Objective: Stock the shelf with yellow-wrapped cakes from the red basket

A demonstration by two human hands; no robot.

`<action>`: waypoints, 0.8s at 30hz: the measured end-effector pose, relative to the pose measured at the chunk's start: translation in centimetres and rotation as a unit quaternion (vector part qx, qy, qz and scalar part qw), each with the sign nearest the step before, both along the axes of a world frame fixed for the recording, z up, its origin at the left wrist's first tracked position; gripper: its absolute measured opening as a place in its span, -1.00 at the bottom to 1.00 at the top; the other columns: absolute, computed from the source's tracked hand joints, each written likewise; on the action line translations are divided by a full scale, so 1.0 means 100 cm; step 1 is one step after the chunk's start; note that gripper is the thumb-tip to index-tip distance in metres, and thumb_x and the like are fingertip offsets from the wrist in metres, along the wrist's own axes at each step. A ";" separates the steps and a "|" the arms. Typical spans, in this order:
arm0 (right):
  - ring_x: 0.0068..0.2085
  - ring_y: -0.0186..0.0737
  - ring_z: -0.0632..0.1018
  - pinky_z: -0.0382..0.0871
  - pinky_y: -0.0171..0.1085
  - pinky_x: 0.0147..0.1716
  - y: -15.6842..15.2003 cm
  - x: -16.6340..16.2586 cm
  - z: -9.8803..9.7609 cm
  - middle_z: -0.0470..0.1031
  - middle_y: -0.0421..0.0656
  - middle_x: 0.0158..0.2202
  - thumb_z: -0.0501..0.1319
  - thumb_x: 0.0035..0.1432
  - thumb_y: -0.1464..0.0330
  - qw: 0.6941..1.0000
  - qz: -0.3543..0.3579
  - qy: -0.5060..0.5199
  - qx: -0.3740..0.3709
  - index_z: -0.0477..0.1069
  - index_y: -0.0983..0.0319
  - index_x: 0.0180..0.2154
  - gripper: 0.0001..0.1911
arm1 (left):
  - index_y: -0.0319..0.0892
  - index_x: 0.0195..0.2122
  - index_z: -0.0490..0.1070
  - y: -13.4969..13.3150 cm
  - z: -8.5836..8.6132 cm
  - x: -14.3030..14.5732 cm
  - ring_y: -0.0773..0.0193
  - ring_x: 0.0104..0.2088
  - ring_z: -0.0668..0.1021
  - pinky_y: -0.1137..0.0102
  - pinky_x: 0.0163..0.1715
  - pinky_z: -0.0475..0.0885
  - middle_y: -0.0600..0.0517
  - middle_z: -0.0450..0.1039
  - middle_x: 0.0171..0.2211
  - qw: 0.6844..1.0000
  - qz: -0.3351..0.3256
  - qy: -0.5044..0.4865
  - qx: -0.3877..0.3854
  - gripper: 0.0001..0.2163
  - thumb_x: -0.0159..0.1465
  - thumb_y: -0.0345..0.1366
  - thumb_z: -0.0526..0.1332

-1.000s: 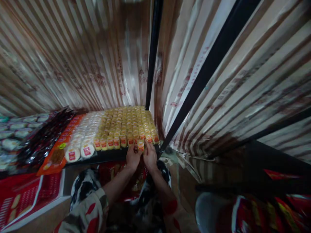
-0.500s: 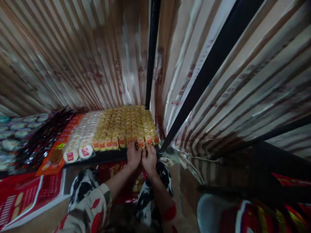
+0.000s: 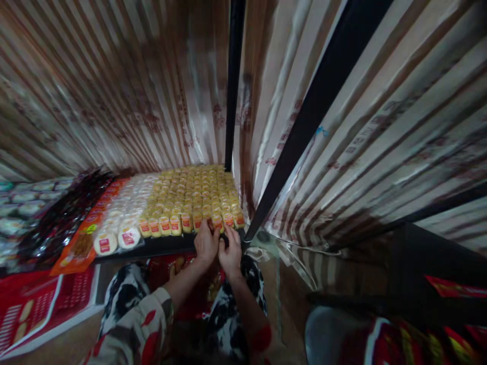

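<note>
Both hands meet at the front edge of a dark shelf covered with rows of small yellow packets with red labels. My left hand has its fingers curled on the front row, touching a yellow packet. My right hand is pressed beside it, fingertips pinched at the same packet. Whether the packet is gripped or only pushed I cannot tell.
White round packets lie left of the yellow ones, then orange packets and dark packets. A black upright post and a slanted black bar frame striped paper walls. A red box sits lower left, a grey stool lower right.
The yellow packet that both hands held just below the front row has been moved up into the row. The view has drifted slightly.
</note>
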State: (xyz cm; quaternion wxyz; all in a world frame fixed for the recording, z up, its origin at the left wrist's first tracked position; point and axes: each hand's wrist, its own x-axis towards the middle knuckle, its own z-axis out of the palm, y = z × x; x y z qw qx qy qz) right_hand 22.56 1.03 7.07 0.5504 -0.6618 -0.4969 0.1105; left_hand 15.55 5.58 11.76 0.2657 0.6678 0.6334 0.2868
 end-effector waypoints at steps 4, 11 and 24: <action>0.05 -0.13 0.35 0.26 -0.07 0.07 -0.001 0.002 0.000 0.34 -0.03 -0.01 0.00 0.05 0.48 1.000 0.008 -0.004 -0.006 0.30 0.19 0.08 -0.49 | -0.10 -0.07 0.28 -0.001 0.000 -0.003 0.23 -0.32 0.50 0.42 -0.34 0.26 0.01 0.46 -0.30 1.000 0.002 0.005 -0.010 -0.75 0.22 -0.25 0.15; 0.04 -0.13 0.35 0.25 -0.09 0.07 -0.001 0.003 -0.003 0.33 -0.05 -0.03 -0.01 0.04 0.51 0.999 0.014 -0.028 -0.017 0.30 0.16 0.08 -0.46 | -0.13 -0.25 0.36 0.007 0.001 -0.004 0.24 -0.34 0.47 0.43 -0.33 0.25 0.00 0.45 -0.35 0.998 -0.025 -0.040 0.037 -0.88 0.23 -0.26 0.12; 0.01 -0.08 0.39 0.32 -0.07 0.01 0.006 0.000 -0.004 0.24 0.04 0.03 -0.03 0.04 0.53 0.998 0.008 -0.006 -0.069 0.04 0.20 0.23 -0.32 | -0.16 -0.34 0.29 0.014 0.004 0.000 0.25 -0.41 0.43 0.42 -0.38 0.24 0.02 0.38 -0.43 0.995 -0.069 0.026 0.067 -0.95 0.23 -0.34 0.08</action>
